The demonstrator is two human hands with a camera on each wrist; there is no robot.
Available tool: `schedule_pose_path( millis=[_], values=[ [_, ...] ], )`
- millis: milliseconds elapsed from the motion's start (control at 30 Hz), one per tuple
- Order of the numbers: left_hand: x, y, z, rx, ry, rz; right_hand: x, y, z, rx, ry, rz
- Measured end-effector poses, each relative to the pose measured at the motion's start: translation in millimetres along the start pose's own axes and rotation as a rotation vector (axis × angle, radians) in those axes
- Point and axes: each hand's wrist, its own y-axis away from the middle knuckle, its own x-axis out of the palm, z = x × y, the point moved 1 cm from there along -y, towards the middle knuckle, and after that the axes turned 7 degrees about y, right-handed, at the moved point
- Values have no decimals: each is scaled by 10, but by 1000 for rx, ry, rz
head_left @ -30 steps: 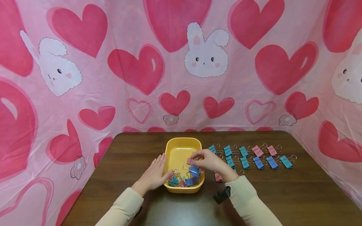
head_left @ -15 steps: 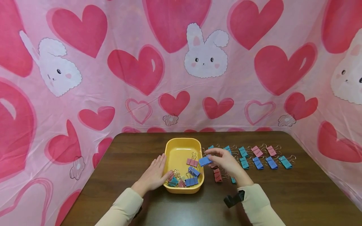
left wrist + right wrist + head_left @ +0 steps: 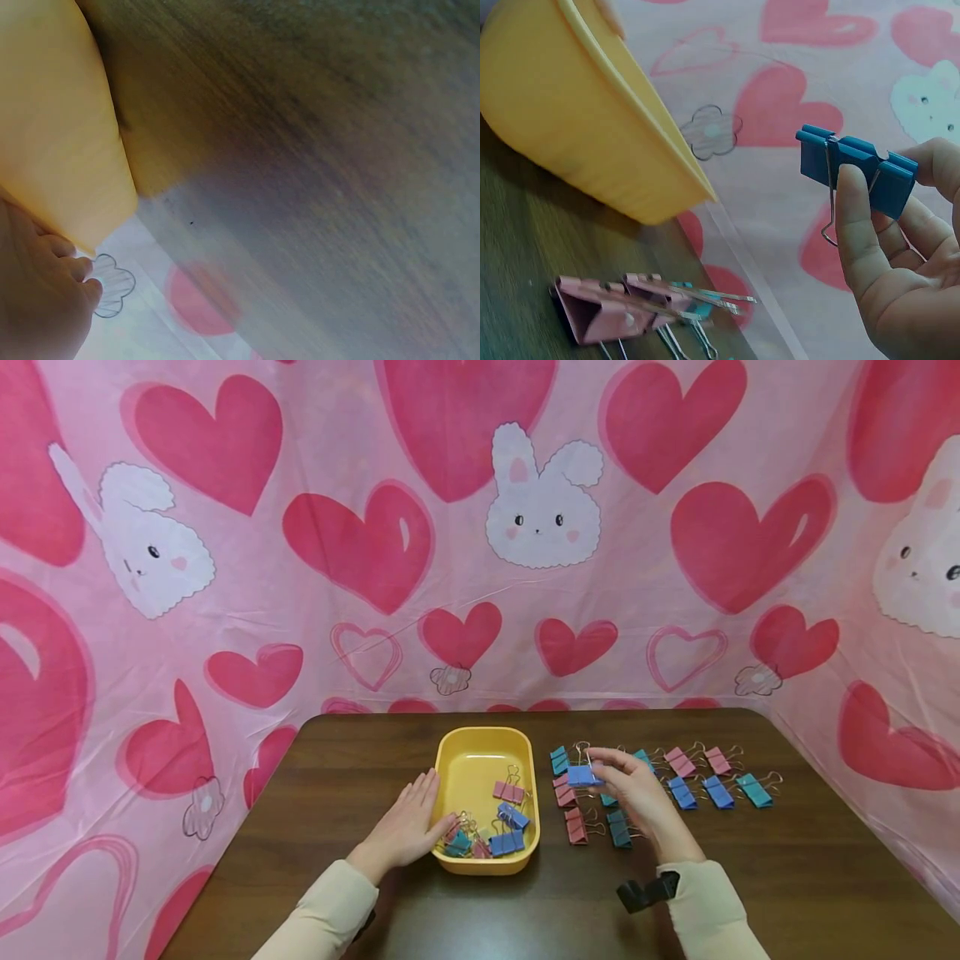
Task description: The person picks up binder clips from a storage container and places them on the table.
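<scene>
My right hand [image 3: 634, 791] pinches a blue binder clip [image 3: 859, 169] between thumb and fingers, above the rows of clips right of the tub. One wire handle of that clip hangs down in the right wrist view. My left hand [image 3: 405, 821] rests with straight fingers on the left rim of a yellow tub [image 3: 448, 752]. Inside the tub lie a pink clip [image 3: 509, 792], two blue clips, one of them [image 3: 507, 842] near the front, and a small heap of teal and pink clips [image 3: 460, 843] at the front left, partly behind the left thumb.
Binder clips stand in rows on the dark wooden table [image 3: 360, 752] right of the tub. Among them are a pink clip [image 3: 576, 826], a teal clip [image 3: 754, 790] and a blue clip [image 3: 682, 792]. A pink cloth with hearts [image 3: 577, 647] hangs behind the table.
My right hand has lifted the blue binder clip out of the tub and carried it right, over the table. The pink clip stays in the tub. My left hand keeps its place on the rim.
</scene>
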Motion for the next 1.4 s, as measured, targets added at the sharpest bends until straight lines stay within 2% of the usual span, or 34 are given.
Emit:
schedule_pose_path(
  millis=[67, 300, 433, 600, 800, 1033, 1200, 1400],
  values=[
    [-1, 2, -2, -3, -1, 1, -49, 14, -12, 15, 2, -31],
    [-7, -2, -12, -7, 3, 3, -209, 73, -56, 108, 129, -169],
    [-6, 1, -11, -14, -1, 5, -280, 118, -78, 109, 151, -201],
    [-7, 6, -12, -17, 4, 2, -362, 161, -132, 98, 125, -223],
    [7, 1, -1, -19, 8, 5, -470, 203, -182, 112, 140, -314],
    [9, 2, 3, -12, 16, -1, -600, 275, -229, 156, 304, -402],
    [7, 2, 1, -9, 15, -1, -671, 352, -262, 172, 360, -423],
    [-2, -3, -6, -11, 8, 3, -782, 437, -346, 227, 436, -397]
  ],
)
